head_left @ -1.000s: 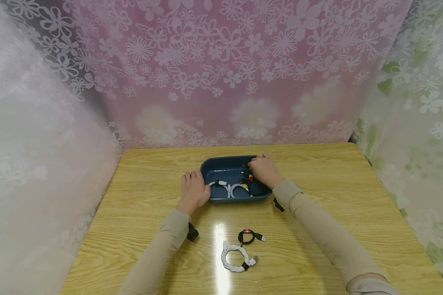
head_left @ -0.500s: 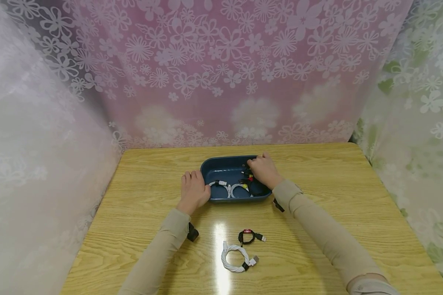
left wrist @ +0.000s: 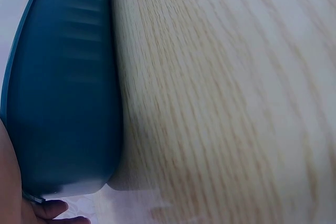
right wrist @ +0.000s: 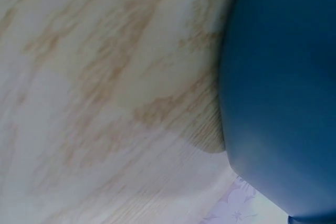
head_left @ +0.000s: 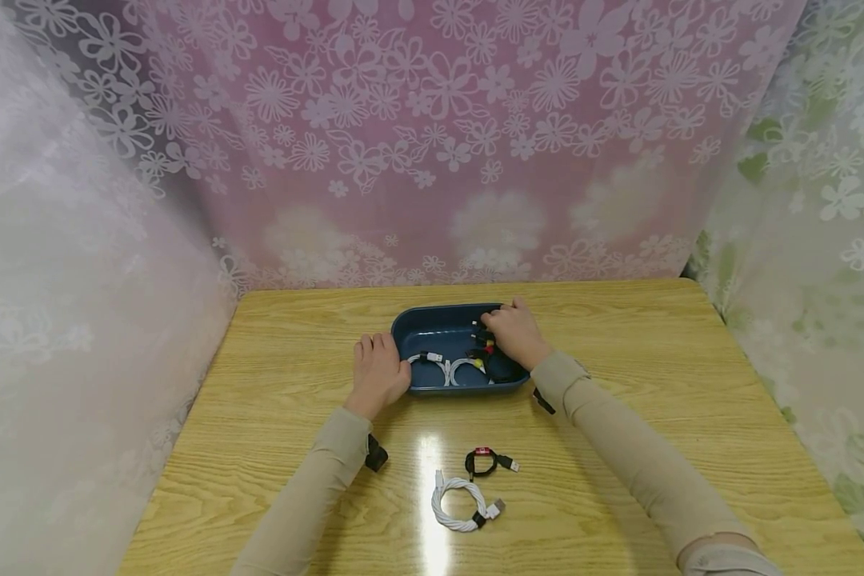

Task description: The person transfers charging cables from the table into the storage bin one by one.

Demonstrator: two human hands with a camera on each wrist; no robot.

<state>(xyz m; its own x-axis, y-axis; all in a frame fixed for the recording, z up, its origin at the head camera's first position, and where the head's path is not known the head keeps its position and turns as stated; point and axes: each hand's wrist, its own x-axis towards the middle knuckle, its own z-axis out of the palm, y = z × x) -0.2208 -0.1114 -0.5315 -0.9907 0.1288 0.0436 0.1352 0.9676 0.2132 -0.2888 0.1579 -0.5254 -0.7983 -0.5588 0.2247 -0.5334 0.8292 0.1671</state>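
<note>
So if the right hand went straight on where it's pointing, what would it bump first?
Probably the far side of the blue tray, close ahead of the right hand. Depth is hard to judge; if it passed above the rim, the pink curtain looks next.

Head view: bright, diffuse light; reasonably clear. Worktop (head_left: 266,400): one white vertical glare streak, in front of the blue tray (head_left: 461,391); faint shadow below the tray's near wall; weak highlight on its floor. Wrist views: hazy, bluish cast, low contrast; grain beside the tray soft.
</note>
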